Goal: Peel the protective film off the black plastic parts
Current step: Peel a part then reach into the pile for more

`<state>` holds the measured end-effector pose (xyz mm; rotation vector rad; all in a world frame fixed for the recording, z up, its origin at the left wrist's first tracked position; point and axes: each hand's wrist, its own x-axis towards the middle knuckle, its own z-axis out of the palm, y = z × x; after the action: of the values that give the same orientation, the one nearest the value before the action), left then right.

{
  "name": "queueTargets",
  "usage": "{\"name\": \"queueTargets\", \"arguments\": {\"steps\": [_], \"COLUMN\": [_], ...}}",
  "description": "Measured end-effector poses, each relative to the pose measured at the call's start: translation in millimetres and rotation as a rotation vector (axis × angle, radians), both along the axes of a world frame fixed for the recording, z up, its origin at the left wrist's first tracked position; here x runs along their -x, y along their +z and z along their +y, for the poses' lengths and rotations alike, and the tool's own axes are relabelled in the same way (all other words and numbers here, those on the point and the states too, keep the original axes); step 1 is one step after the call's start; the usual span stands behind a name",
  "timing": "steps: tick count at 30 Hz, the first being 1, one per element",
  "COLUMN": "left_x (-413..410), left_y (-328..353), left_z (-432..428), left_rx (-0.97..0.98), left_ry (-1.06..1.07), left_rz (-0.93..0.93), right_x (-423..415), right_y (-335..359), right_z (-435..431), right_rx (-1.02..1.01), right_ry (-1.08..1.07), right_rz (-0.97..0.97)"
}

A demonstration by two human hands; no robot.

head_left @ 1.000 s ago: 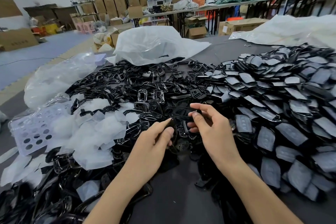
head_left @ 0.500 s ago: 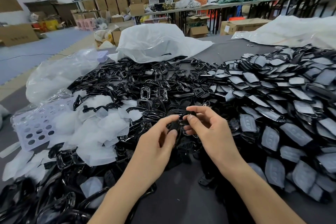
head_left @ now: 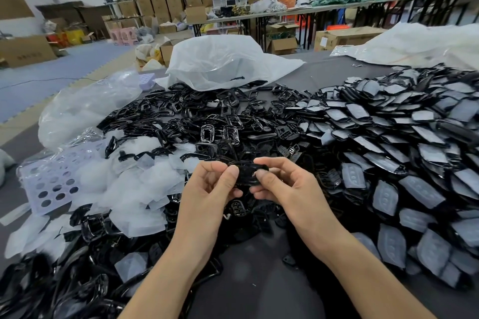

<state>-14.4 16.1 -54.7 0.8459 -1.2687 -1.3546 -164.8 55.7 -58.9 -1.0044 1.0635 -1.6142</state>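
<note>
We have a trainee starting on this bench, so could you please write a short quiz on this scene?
1. True or false: the left hand and right hand both hold one part.
2. On which side of the person does the pile of filmed parts lie? A) left B) right C) none in view
3. Fill in: the peeled films lie to the ___ of the hands.
Key: 1 true; 2 B; 3 left.

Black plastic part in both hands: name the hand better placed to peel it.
Left hand, probably: its fingers pinch the black plastic part; peeled films lie that side; right hand steadies it.
</note>
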Motion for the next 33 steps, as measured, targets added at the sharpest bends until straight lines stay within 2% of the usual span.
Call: {"name": "queueTargets", "arguments": {"steps": [4, 10, 14, 18, 21, 24, 26, 28, 30, 33], "left_x": [-2, -12, -10, -6, -11, -22, -29, -32, -33, -34], "left_y": [-3, 5, -3, -4, -4, -2, -5, -9, -12, -8], "left_z": [-1, -1, -1, 2, 0, -7, -13, -15, -15, -16], "left_rx": [0.085, 0.095, 0.275, 0.288, 0.461, 0.625, 0.639, 0.59, 0.528, 0.567], "left_ry": [0.023, -0.164, 0.051, 0.042, 0.116, 0.276, 0.347, 0.327, 0.267, 0.203], "left_rz": [-0.205, -0.269, -0.452, -0.405, -0.619, -0.827, -1.056, -1.292, -1.378, -1.342], "right_x": [-1, 4, 2, 1, 1, 10, 17, 20, 20, 17], "right_y": [0, 3, 1, 1, -2, -2, -2, -2, -4, -5], "right_z": [3, 5, 5, 4, 2, -1, -2, -3, -3, -1], "right_rx": [0.003, -0.022, -0.016, 0.01, 0.005, 0.011, 0.019, 0.027, 0.027, 0.032], "right_ry": [0.036, 0.107, 0.091, 0.063, -0.029, -0.162, -0.236, -0.278, -0.284, -0.272], "right_rz": [0.022, 0.079, 0.134, 0.218, 0.313, 0.276, 0.216, 0.176, 0.166, 0.191]}}
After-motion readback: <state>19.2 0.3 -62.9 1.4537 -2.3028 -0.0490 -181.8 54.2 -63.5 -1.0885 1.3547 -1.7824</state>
